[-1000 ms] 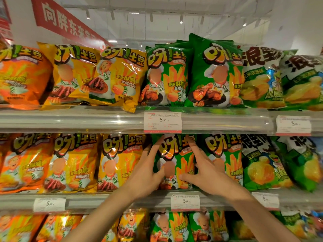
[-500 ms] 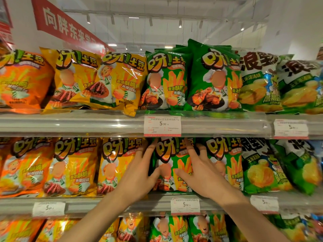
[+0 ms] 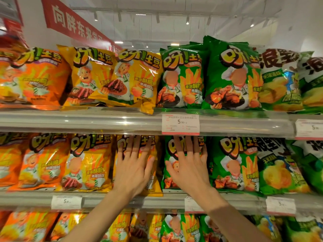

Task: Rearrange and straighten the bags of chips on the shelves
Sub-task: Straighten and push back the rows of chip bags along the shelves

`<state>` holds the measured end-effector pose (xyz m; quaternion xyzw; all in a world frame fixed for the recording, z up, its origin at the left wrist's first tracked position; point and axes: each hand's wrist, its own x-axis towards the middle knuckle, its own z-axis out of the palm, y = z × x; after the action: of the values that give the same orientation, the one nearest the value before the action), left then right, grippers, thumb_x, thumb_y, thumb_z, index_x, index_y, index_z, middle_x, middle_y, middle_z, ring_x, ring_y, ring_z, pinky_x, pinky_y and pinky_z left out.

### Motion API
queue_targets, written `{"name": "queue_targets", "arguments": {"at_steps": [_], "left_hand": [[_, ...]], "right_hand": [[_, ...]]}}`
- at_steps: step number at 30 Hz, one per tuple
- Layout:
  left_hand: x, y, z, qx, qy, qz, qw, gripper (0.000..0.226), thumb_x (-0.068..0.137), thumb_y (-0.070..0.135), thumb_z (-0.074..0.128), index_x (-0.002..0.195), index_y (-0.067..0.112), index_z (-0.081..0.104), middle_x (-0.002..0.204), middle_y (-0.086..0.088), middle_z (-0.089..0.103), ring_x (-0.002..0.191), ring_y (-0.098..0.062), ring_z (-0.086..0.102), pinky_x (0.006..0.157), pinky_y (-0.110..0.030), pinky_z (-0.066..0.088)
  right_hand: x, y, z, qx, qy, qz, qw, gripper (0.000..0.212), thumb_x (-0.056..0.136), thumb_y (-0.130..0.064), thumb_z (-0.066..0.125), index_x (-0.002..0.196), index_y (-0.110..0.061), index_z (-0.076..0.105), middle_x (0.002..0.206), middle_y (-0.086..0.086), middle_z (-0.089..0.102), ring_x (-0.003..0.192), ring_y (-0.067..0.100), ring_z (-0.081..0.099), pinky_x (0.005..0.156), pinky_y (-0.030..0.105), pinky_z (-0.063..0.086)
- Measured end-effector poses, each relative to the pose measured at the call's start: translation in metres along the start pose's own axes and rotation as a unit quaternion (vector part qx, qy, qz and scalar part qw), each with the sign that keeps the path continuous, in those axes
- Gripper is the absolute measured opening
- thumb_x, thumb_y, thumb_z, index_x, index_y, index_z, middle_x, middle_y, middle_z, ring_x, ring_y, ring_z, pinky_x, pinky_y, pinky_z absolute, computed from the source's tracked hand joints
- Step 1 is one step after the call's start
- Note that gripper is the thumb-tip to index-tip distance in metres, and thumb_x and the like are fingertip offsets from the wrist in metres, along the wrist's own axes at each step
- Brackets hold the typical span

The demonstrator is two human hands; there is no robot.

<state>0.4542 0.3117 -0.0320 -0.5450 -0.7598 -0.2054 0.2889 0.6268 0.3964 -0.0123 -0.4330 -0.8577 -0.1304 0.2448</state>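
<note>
Fingers of the left hand (image 3: 134,165) press flat, unclenched, on a yellow bag (image 3: 152,187); right hand (image 3: 188,165) likewise on a green bag (image 3: 168,179).

Price tags (image 3: 66,202) blurred, unreadable

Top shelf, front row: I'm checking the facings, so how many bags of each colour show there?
Orange bag: 1
Yellow bags: 2
Dark green bags: 2, fronts only
White and green bags: 2, one cut off at the frame's edge
Total: 7
</note>
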Motion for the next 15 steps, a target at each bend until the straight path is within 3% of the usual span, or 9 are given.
{"name": "queue_targets", "arguments": {"at_steps": [3, 6, 10, 15], "left_hand": [[0.0, -0.002, 0.001, -0.007, 0.005, -0.006, 1.0, 0.059, 0.102, 0.052, 0.024, 0.156, 0.029, 0.024, 0.162, -0.011, 0.025, 0.153, -0.028, 0.009, 0.121, -0.057, 0.009], [0.001, -0.005, 0.001, -0.005, 0.008, -0.01, 1.0, 0.058, 0.103, 0.053, 0.022, 0.156, 0.03, 0.023, 0.162, -0.01, 0.026, 0.153, -0.028, 0.011, 0.121, -0.056, 0.007], [0.002, -0.005, 0.003, -0.001, 0.007, -0.005, 1.0, 0.059, 0.102, 0.054, 0.021, 0.155, 0.029, 0.027, 0.161, -0.013, 0.027, 0.153, -0.03, 0.012, 0.121, -0.056, 0.007], [0.002, -0.004, 0.002, 0.001, 0.011, -0.001, 1.0, 0.059, 0.102, 0.054, 0.023, 0.155, 0.028, 0.029, 0.16, -0.013, 0.028, 0.152, -0.031, 0.014, 0.121, -0.057, 0.009]], "right_hand": [[-0.001, -0.004, -0.002, 0.01, 0.022, 0.004, 1.0, 0.05, 0.087, -0.053, 0.045, 0.109, -0.014, 0.067, 0.098, 0.015, 0.066, 0.089, 0.036, 0.061, 0.086, 0.054, 0.047], [-0.004, -0.011, -0.002, 0.006, 0.037, 0.004, 0.999, 0.049, 0.086, -0.052, 0.042, 0.104, -0.014, 0.067, 0.09, 0.013, 0.064, 0.082, 0.034, 0.059, 0.077, 0.049, 0.048], [-0.002, -0.015, 0.001, -0.012, 0.026, 0.019, 0.999, 0.05, 0.087, -0.054, 0.042, 0.099, -0.013, 0.07, 0.087, 0.016, 0.067, 0.086, 0.038, 0.061, 0.088, 0.06, 0.045], [0.002, -0.015, 0.01, -0.02, 0.05, 0.008, 0.999, 0.062, 0.093, -0.058, 0.041, 0.127, -0.01, 0.062, 0.119, 0.027, 0.063, 0.115, 0.046, 0.055, 0.101, 0.07, 0.033]]}}
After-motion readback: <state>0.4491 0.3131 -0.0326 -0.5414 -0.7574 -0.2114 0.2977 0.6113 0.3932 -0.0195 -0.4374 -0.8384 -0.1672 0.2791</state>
